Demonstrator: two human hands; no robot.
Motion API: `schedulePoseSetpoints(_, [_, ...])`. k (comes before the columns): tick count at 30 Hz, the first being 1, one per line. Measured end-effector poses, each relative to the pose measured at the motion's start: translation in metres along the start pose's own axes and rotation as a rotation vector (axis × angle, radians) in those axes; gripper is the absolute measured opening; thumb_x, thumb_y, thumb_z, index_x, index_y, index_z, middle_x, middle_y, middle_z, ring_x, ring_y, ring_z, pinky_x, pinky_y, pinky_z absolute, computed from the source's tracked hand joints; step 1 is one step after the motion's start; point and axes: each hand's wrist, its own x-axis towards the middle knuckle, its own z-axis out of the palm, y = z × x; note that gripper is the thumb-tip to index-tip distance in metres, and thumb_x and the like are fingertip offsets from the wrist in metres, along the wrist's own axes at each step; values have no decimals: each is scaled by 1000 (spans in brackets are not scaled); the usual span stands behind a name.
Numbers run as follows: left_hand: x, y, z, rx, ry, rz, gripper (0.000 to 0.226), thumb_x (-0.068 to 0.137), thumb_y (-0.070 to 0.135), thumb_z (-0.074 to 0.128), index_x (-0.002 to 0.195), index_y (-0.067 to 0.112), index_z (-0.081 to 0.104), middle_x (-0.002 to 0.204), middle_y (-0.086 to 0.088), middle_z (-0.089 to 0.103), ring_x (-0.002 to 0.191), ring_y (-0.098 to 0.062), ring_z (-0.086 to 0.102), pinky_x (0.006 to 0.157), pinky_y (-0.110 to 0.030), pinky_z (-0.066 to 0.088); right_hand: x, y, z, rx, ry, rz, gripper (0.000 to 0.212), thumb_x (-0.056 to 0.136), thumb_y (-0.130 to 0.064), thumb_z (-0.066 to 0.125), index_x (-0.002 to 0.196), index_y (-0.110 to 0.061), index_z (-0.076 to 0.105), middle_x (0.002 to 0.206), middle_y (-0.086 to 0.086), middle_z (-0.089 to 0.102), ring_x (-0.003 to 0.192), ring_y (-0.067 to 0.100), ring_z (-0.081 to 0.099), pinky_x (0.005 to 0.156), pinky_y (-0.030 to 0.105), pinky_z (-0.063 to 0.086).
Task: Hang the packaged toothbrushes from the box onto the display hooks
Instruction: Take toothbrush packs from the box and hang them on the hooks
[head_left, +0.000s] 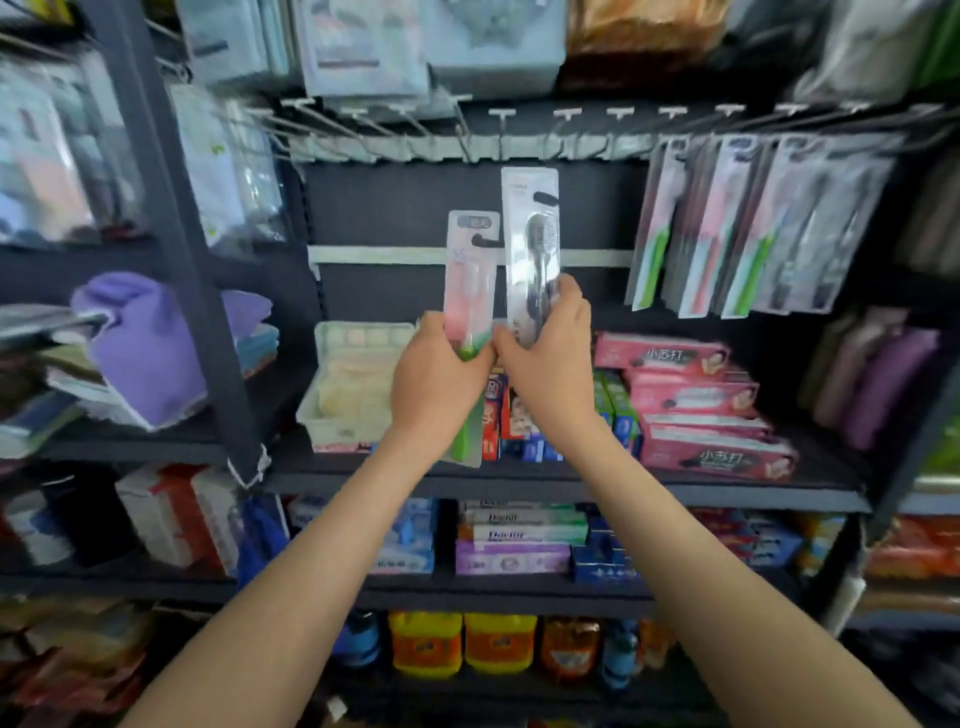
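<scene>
My left hand (436, 379) grips a packaged toothbrush with a pink and green handle (470, 280), held upright in front of the dark back panel. My right hand (548, 358) grips a taller pack holding a black toothbrush (532, 239), its top just below the row of display hooks (501, 124). Both hands are side by side and nearly touch. Several packaged toothbrushes (737, 228) hang from the hooks at the right. The hooks above my hands carry nothing. The box is not in view.
Under my hands a shelf (571, 486) bears a pale plastic tray (343, 395) and pink toothpaste cartons (696, 400). A dark upright post (176, 234) stands at the left beside purple towels (145, 338). Lower shelves hold toothpaste boxes and bottles.
</scene>
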Motion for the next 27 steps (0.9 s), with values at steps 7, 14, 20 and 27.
schedulePoseSetpoints(7, [49,24,14,-44,-27,86,36,87,46,62,95,16,45,79,6,48,72,-17,49,48,-25,27,48,-2,-11,-139,97,0,78,84,-27,69,145,-7,25,135,11,37,124,23,38,93,23,32])
schedulePoseSetpoints(14, [70,36,47,-6,-32,78,38,86,44,63,98,14,44,87,0,53,80,-22,52,55,-31,31,77,36,-50,-312,65,-8,87,88,-27,68,153,-21,11,132,12,40,117,25,44,81,23,35])
schedulePoseSetpoints(20, [75,49,76,-16,-36,20,41,88,43,62,109,12,44,93,-1,54,84,-21,51,63,-31,38,107,81,-84,-577,-11,8,86,89,-25,64,153,-26,7,124,13,41,109,32,46,83,41,49])
schedulePoseSetpoints(27, [87,71,101,7,42,-27,41,88,43,62,108,11,46,92,-2,55,82,-21,51,63,-31,36,153,103,-103,-863,-129,-159,82,92,-15,57,153,-25,2,132,12,38,115,31,40,74,37,43])
